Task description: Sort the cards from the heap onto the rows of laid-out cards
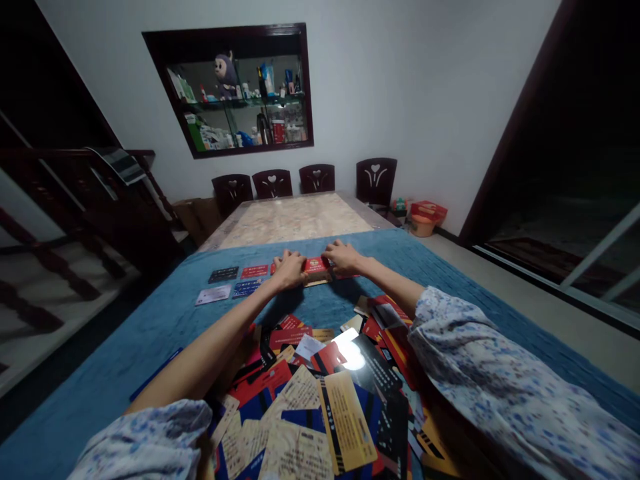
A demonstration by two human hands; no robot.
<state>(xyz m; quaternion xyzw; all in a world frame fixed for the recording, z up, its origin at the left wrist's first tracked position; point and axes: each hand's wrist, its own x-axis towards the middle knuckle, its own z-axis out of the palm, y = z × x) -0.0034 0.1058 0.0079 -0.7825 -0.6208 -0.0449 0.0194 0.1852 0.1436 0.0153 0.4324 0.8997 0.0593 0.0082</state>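
Note:
Both my arms reach far forward across a blue cloth (150, 327). My left hand (290, 268) and my right hand (341, 257) rest with curled fingers on either end of a red card (316, 265) lying on the cloth. To the left of it lies a row of laid-out cards: a black card (223, 274), a red card (255, 271), a white card (213, 295) and a blue card (246, 288). A loose heap of several cards (320, 387) in red, black, blue and tan lies close to me between my forearms.
Beyond the cloth the bare marble-patterned table top (295, 219) stretches to several dark wooden chairs (273, 183). A wall niche (240, 90) holds bottles and a plush toy. A staircase is at the left, a dark doorway at the right, an orange basket (425, 219) on the floor.

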